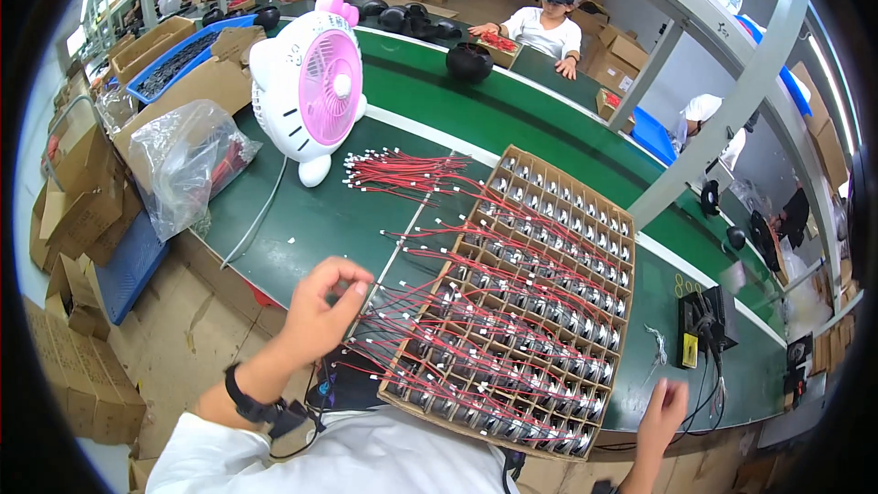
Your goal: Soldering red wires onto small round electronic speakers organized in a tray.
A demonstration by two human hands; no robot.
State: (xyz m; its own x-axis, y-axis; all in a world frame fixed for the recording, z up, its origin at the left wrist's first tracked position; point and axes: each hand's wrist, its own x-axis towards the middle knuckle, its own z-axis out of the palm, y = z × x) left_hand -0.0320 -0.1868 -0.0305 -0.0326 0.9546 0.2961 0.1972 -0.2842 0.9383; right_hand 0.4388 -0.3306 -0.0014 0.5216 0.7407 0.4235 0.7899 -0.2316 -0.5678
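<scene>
A cardboard divider tray (627,247) lies in front of me, its cells holding several small round metallic parts, probably motors. Red and black wires (512,316) with white connectors run across it and over its left edge. My left hand (322,311) is just left of the tray beside the wire ends, fingers curled and thumb close to the forefinger; whatever is in that pinch is too small to make out. To the right of the tray, my right hand (666,413) is raised with its fingers bent together. Anything it holds is hidden.
A bundle of red wires (402,170) lies beyond the tray, near a pink-and-white fan (315,82). A black power box (709,320) with cables stands at right. Behind runs a green conveyor (412,69); a metal post (722,110) rises at right. A co-worker (544,32) sits opposite.
</scene>
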